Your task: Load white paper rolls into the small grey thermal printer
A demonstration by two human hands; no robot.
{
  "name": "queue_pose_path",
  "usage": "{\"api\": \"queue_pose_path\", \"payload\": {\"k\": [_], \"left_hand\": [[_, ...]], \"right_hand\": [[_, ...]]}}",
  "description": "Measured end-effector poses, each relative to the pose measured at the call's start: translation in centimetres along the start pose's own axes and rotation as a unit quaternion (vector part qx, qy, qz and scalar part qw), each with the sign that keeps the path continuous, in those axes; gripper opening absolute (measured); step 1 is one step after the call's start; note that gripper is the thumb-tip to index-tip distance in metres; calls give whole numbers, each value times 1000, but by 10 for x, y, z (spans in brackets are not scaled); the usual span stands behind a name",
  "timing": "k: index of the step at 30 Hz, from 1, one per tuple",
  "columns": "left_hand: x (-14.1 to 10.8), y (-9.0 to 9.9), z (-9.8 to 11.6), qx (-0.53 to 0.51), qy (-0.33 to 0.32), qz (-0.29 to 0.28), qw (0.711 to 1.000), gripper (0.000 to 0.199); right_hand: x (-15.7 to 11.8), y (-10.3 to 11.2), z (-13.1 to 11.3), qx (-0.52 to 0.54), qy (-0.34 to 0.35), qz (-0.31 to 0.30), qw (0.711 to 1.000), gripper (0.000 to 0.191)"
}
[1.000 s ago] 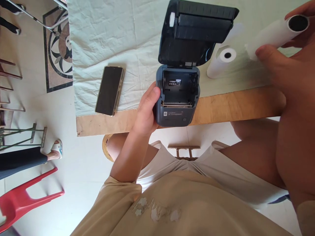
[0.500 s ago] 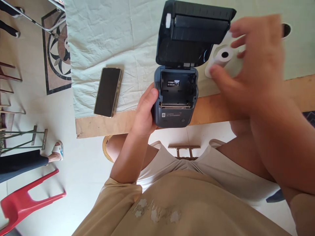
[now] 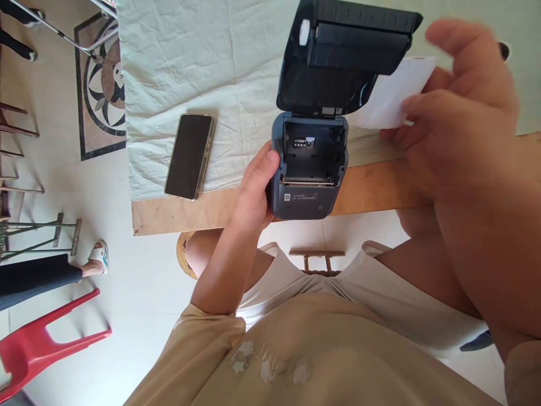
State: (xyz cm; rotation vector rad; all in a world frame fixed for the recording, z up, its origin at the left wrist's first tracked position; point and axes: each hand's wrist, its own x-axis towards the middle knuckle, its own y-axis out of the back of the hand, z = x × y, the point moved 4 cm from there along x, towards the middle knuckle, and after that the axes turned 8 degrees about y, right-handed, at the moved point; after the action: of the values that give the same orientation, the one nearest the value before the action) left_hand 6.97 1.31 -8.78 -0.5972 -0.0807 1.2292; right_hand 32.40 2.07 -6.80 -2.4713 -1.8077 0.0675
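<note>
A dark portable label printer (image 3: 304,206) is tilted at the table's front edge, its lid (image 3: 329,93) swung up and its paper bay bare inside. My left hand (image 3: 256,186) is closed round the printer's left side, thumb along the rim. Right of the lid, white paper (image 3: 391,98) slants upward, partly behind the lid. My right hand (image 3: 460,107), blurred, pinches this paper at its right edge between thumb and fingers. Whether the roll itself sits behind those fingers, I cannot tell.
On the pale green cloth (image 3: 169,62), a phone (image 3: 190,157) lies left of the printer. A small dark round thing (image 3: 504,51) shows beyond my right hand. A red plastic stool (image 3: 46,347) and another person's foot (image 3: 99,256) are on the floor at left.
My right hand has closed from a loose reach around the white paper roll to a grip on white paper, and the roll's round end no longer shows. The printer appears slightly further right.
</note>
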Motion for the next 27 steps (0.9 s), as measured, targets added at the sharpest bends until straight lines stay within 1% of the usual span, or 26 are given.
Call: {"api": "queue_pose_path", "payload": {"k": [1, 3, 4, 5, 8, 11, 13, 16, 18, 19, 23, 24, 27], "left_hand": [[0, 1, 0, 3, 2, -4, 1000, 47], [0, 3, 0, 11, 4, -9, 1000, 47], [0, 3, 0, 14, 5, -9, 1000, 49], [0, 4, 0, 15, 7, -7, 1000, 51], [0, 3, 0, 19, 20, 5, 1000, 57], [0, 2, 0, 22, 22, 19, 999, 59], [1, 1, 0, 21, 17, 23, 999, 59], [1, -1, 1, 20, 20, 10, 1000, 54], [0, -1, 2, 17, 19, 5, 1000, 50], [-1, -1, 2, 15, 17, 4, 1000, 49], [-1, -1, 2, 8, 8, 11, 1000, 47], [0, -2, 2, 10, 9, 11, 1000, 47], [0, -3, 2, 18, 12, 23, 1000, 53]], "right_hand": [[1, 0, 3, 36, -25, 2, 999, 64], [3, -2, 7, 52, -44, -1, 998, 42], [3, -3, 8, 48, -44, -7, 998, 37], [3, -5, 8, 49, -43, -12, 998, 37], [-1, -10, 5, 61, -38, -26, 997, 46], [-1, -11, 5, 77, -51, -41, 995, 51], [2, -9, 7, 79, -68, -53, 993, 48], [5, -6, 12, 62, -88, -76, 991, 32], [4, -6, 13, 50, -84, -79, 992, 27], [3, -6, 13, 50, -78, -77, 993, 27], [3, -10, 12, 83, -57, -74, 992, 42], [4, -10, 13, 88, -63, -73, 991, 43], [9, -6, 18, 87, -89, -62, 990, 40]]}}
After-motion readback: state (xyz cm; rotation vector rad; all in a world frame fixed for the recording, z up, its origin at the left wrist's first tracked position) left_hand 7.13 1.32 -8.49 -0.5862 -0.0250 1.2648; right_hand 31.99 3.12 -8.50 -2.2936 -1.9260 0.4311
